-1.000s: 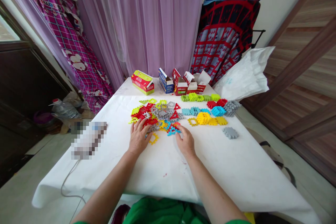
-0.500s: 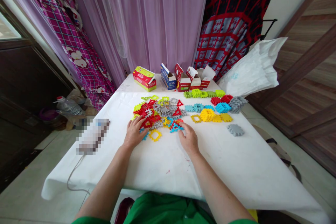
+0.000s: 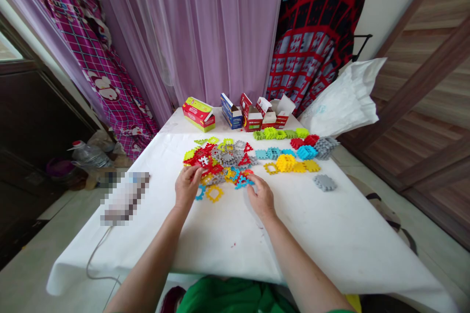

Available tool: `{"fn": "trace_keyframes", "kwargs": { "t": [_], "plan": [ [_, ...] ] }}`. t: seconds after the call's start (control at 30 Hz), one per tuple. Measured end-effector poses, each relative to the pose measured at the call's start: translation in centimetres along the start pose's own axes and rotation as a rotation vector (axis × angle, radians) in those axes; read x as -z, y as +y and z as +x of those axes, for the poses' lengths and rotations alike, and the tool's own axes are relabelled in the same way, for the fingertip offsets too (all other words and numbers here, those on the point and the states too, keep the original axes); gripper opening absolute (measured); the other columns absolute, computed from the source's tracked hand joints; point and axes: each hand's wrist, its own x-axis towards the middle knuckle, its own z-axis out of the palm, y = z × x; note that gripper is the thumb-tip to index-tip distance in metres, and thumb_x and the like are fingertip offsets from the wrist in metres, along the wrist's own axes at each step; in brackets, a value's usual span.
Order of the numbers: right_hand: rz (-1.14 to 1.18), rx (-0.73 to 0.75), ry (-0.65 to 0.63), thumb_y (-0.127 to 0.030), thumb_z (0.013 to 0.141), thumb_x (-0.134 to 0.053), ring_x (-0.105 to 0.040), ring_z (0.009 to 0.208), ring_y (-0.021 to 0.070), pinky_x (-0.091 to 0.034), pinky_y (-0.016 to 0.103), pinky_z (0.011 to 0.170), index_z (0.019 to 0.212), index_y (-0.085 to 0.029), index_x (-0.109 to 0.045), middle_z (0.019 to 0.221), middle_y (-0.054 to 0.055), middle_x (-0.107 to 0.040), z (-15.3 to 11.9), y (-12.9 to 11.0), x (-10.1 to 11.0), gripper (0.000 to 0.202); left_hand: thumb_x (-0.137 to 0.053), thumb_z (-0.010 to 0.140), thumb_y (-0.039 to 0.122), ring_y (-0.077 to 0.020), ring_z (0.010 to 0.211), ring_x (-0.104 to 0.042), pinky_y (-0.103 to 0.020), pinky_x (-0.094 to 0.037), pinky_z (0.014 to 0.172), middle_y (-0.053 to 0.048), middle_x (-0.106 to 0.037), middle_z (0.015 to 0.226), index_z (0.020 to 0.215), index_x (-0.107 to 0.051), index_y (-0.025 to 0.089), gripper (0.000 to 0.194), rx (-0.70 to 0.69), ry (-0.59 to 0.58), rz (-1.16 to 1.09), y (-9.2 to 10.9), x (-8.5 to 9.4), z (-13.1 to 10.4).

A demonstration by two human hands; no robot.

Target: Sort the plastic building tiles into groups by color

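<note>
A mixed heap of toothed plastic building pieces (image 3: 228, 157) in red, grey, yellow, lime and blue lies mid-table. My left hand (image 3: 188, 185) is at the heap's near left side, thumb and fingers pinched together by the red pieces (image 3: 191, 158). What sits between those fingertips is too small to make out. Just below it lie a yellow square frame piece (image 3: 214, 194) and a partly covered blue piece (image 3: 200, 192). My right hand (image 3: 262, 196) is at the heap's near right edge, fingers apart, the fingertips beside a blue triangular piece (image 3: 243, 183).
Sorted right of the heap are lime pieces (image 3: 270, 133), red pieces (image 3: 311, 140), blue pieces (image 3: 306, 152), yellow pieces (image 3: 285, 162) and grey pieces (image 3: 326, 147). A grey stack (image 3: 324, 183) stands nearer. Small boxes (image 3: 232, 113) line the back; a white bag (image 3: 343, 100) leans right. A blurred corded object (image 3: 127, 200) lies left.
My left hand has drawn its spread fingers together into a pinch and come slightly off the heap. My right hand stays by the blue triangle. The view has shifted a little.
</note>
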Motion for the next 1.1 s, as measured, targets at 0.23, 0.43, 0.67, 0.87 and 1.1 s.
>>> {"fn": "trace_keyframes", "kwargs": {
  "t": [0.23, 0.43, 0.67, 0.87, 1.1],
  "plan": [
    [-0.012, 0.048, 0.086, -0.029, 0.088, -0.049, -0.064, 0.101, 0.0232, -0.051, 0.040, 0.092, 0.109, -0.018, -0.065, 0.106, 0.010, -0.070, 0.0, -1.6, 0.6, 0.028, -0.061, 0.069, 0.067, -0.0096, 0.038, -0.049, -0.020, -0.036, 0.037, 0.003, -0.058, 0.049, 0.076, -0.064, 0.017, 0.051, 0.243, -0.261, -0.251, 2.8, -4.5, -2.2],
    [-0.078, 0.083, 0.073, -0.038, 0.087, -0.056, -0.063, 0.100, 0.0254, -0.051, 0.043, 0.088, 0.129, -0.017, -0.052, 0.110, 0.012, -0.068, -0.2, -2.9, 1.0, 0.046, -0.067, 0.063, 0.064, -0.0084, 0.037, -0.050, -0.017, -0.034, 0.033, 0.004, -0.060, 0.054, 0.077, -0.057, 0.019, 0.048, 0.314, -0.398, -0.377, 3.9, -6.2, -3.3],
    [-0.116, 0.151, 0.015, -0.031, 0.087, -0.058, -0.061, 0.105, 0.0248, -0.050, 0.042, 0.091, 0.130, -0.019, -0.053, 0.116, 0.011, -0.066, -0.2, -2.7, 0.8, 0.044, -0.070, 0.062, 0.060, -0.0086, 0.038, -0.051, -0.016, -0.033, 0.031, 0.006, -0.058, 0.051, 0.077, -0.054, 0.020, 0.046, 0.324, -0.453, -0.396, 3.4, -6.3, -3.8],
    [-0.115, 0.129, 0.004, -0.024, 0.090, -0.050, -0.063, 0.096, 0.0233, -0.052, 0.040, 0.086, 0.122, -0.018, -0.059, 0.107, 0.010, -0.069, -0.3, -2.8, 0.9, 0.034, -0.064, 0.068, 0.060, -0.0080, 0.036, -0.047, -0.017, -0.034, 0.034, 0.005, -0.058, 0.047, 0.075, -0.056, 0.019, 0.042, 0.275, -0.517, -0.337, 3.2, -6.1, -4.2],
    [-0.112, 0.140, 0.007, -0.024, 0.090, -0.047, -0.063, 0.095, 0.0226, -0.052, 0.038, 0.086, 0.120, -0.020, -0.061, 0.105, 0.009, -0.070, -0.2, -2.6, 0.9, 0.033, -0.063, 0.071, 0.052, -0.0083, 0.039, -0.050, -0.016, -0.032, 0.034, 0.004, -0.061, 0.052, 0.083, -0.057, 0.020, 0.035, 0.271, -0.542, -0.349, 2.6, -6.4, -4.2]
  ]
}}
